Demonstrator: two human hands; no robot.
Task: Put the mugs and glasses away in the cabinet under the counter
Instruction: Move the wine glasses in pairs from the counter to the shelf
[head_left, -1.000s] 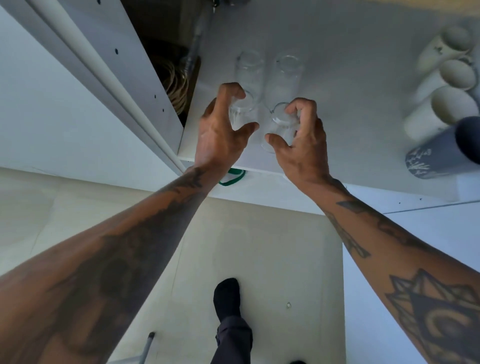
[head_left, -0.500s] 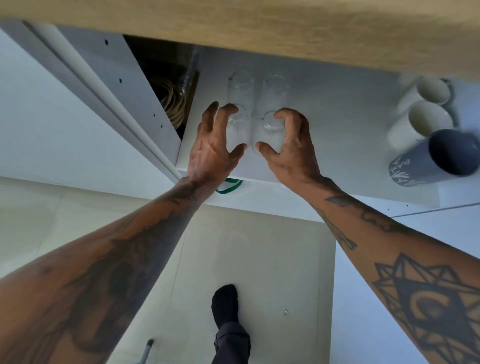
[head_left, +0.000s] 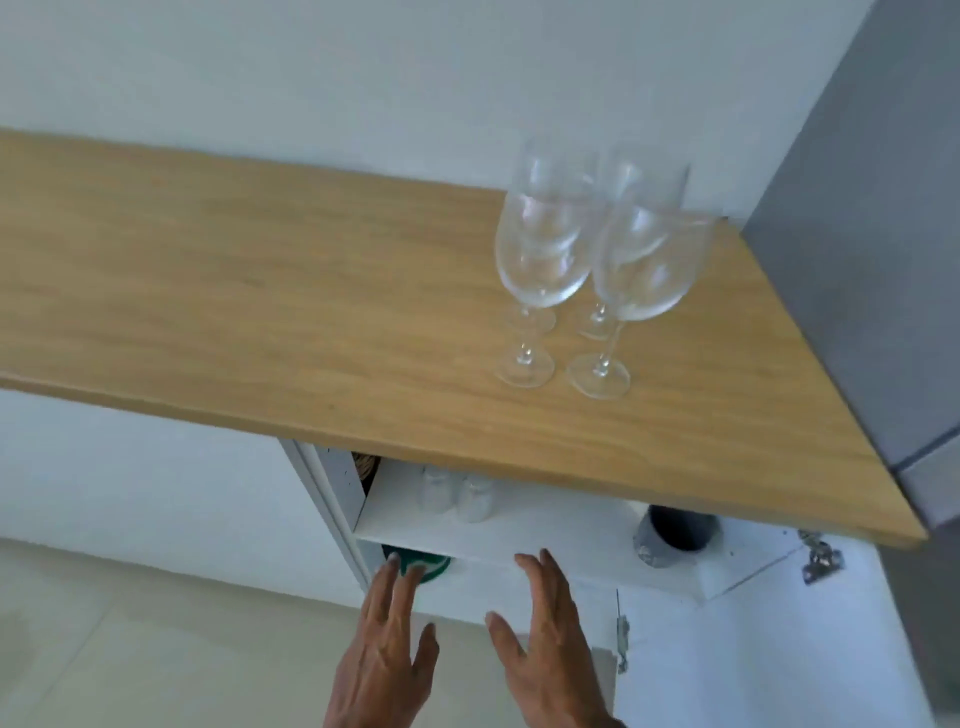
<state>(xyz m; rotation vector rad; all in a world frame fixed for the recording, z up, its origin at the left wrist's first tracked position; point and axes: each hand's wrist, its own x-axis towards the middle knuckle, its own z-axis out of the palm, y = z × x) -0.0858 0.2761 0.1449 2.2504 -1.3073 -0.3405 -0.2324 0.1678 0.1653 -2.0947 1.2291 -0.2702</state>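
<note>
Several clear wine glasses (head_left: 597, 260) stand together on the wooden counter (head_left: 260, 291) toward its right end. Under the counter the white cabinet shelf (head_left: 545, 530) holds two small clear tumblers (head_left: 457, 493) at the left and a dark grey mug (head_left: 675, 532) on its side at the right. My left hand (head_left: 384, 649) and my right hand (head_left: 545, 639) are both below the shelf edge, fingers spread, holding nothing.
The open cabinet door (head_left: 753, 649) with its hinge (head_left: 818, 558) is at lower right. A green object (head_left: 423, 564) sits below the shelf and a woven item (head_left: 366, 465) at the cabinet's left. A grey tall panel (head_left: 857, 208) bounds the counter's right end.
Both hands let go of the two tumblers on the shelf and drew back out of the cabinet. My view rose from inside the cabinet to the countertop.
</note>
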